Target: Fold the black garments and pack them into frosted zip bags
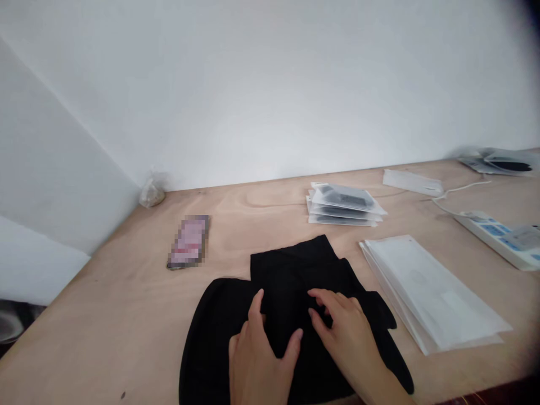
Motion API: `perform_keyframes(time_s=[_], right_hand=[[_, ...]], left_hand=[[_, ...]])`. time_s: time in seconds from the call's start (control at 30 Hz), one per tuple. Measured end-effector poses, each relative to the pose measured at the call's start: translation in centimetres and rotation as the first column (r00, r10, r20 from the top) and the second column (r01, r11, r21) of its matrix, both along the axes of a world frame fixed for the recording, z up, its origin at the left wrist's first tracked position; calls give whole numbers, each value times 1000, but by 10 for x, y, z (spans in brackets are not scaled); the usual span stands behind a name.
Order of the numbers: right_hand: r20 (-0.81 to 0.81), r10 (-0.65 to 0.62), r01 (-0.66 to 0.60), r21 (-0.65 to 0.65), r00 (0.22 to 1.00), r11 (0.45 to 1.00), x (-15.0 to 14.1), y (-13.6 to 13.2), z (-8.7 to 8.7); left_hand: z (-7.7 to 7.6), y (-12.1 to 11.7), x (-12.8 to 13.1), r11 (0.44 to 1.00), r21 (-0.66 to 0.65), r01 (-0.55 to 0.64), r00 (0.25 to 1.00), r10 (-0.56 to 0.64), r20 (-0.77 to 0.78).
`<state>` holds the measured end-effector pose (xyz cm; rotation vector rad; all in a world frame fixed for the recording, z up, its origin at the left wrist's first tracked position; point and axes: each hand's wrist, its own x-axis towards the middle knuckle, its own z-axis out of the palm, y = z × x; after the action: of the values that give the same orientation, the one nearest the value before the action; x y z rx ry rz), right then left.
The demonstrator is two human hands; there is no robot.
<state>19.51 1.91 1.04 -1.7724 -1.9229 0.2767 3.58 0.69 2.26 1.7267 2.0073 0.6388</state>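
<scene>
Garment (291, 287): black and soft, lying in overlapping layers at the near edge of the counter (105, 315), about midway along it. One layer sits squarely on top, a wider rounded part spreads out to the left, and a narrow end trails off to the right.

Left hand (259, 360): open, fingers apart, lying flat on the left part of the garment with no hold on it.

Right hand (348, 337): half open, fingers curved, tips pressing into the top layer near the middle. Whether they pinch a fold, I cannot tell.

Work in hand: both hands are on the garment, pressing and arranging its layers.

Right side of the counter: a stack of white bags (426, 292) lies just beside the garment. Beyond it, a power strip (493, 236) sits at the right edge, with a cable (459, 188) running from it.

Back edge: a pile of clear bags (343, 205) with dark contents, a white packet (412, 183), and grey bags (498, 161) in the right corner.

Left side: a phone (188, 242), its face blurred, and a small bag (152, 191) in the back corner.
</scene>
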Motion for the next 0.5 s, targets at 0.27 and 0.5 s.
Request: perform_keyframes(time_s=[0.27,0.5], right_hand=[[-54,-134,138,68,989,988,55,-7,8],[-364,-65,-30,-247,929,969,50,-2,0]], left_hand=[[19,7,-9,920,163,-356,910,303,282],[10,6,13,733,680,-22,991,-72,110]])
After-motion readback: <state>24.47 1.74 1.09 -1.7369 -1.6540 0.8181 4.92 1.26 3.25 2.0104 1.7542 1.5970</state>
